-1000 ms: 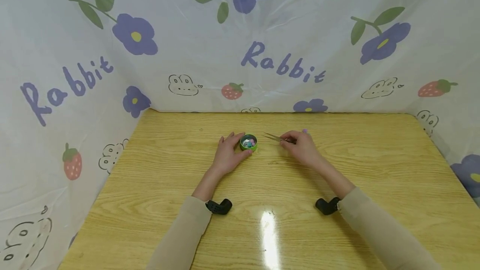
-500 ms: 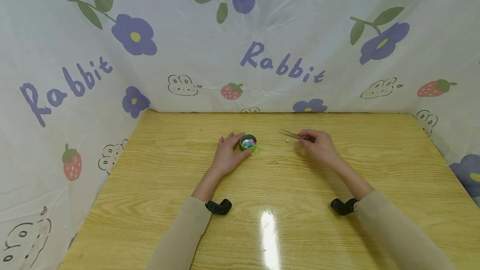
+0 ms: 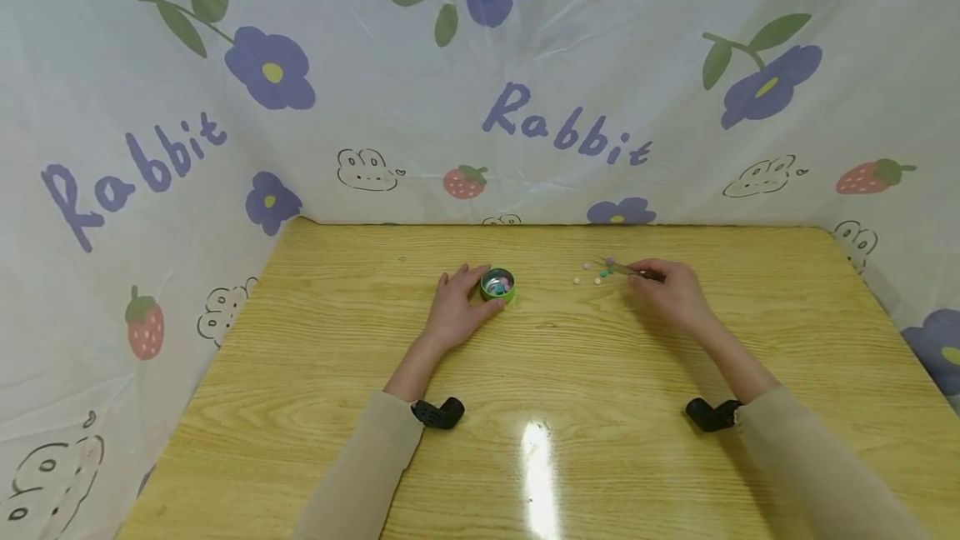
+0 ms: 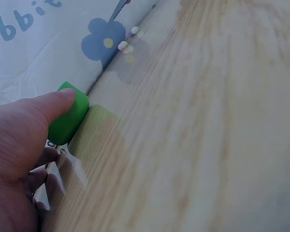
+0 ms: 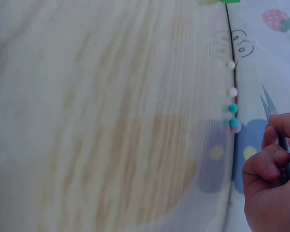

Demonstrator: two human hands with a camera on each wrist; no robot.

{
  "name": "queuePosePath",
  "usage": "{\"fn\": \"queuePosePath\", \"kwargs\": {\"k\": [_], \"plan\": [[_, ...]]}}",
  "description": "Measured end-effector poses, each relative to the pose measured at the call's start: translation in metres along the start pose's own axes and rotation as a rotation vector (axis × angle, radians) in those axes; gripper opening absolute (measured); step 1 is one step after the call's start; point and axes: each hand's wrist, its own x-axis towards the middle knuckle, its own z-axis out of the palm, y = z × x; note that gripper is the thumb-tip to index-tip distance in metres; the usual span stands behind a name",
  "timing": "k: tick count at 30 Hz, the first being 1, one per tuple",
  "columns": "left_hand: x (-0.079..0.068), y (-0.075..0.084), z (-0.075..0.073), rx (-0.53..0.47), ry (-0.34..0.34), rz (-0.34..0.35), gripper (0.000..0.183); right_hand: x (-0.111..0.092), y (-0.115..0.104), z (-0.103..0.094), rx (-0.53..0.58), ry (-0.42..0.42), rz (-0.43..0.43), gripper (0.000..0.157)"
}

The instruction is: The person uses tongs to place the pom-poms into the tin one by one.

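To do this well, centre a single bead (image 3: 597, 281) between the parted tips and squeeze lightly, lest it roll. The right hand (image 3: 675, 297) has its grip closed around the tweezers (image 3: 622, 270), beside the beads right of the green tin (image 3: 498, 301); their long axis slants, tips leftward and slightly away from the person. The left hand (image 3: 456, 308) holds the tin, mouth up.

Wooden table (image 3: 787, 307): set in a screened-off filming nook; home or studio, we cannot tell.
Rabbit-print cloth (image 3: 420, 107): we see it hung behind the table and along both sides.
Black wrist cameras (image 3: 442, 413): worn above the table.
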Motion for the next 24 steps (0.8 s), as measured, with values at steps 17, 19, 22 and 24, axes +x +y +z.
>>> {"fn": "queuePosePath", "kwargs": {"k": [17,19,22,24], "plan": [[0.0,0.002,0.0,-0.003,-0.001,0.0,0.065,0.005,0.028,-0.015,-0.004,0.032,0.093,0.036],[0.0,0.002,0.0,-0.004,0.001,0.005,0.065,0.005,0.028,-0.015,-0.006,0.027,0.1,0.036],[0.001,0.002,0.0,-0.003,-0.003,0.002,0.065,0.005,0.029,-0.015,-0.015,0.022,0.108,0.035],[0.0,0.001,0.0,-0.003,-0.005,0.0,0.065,0.005,0.031,-0.014,-0.025,0.023,0.106,0.036]]}}
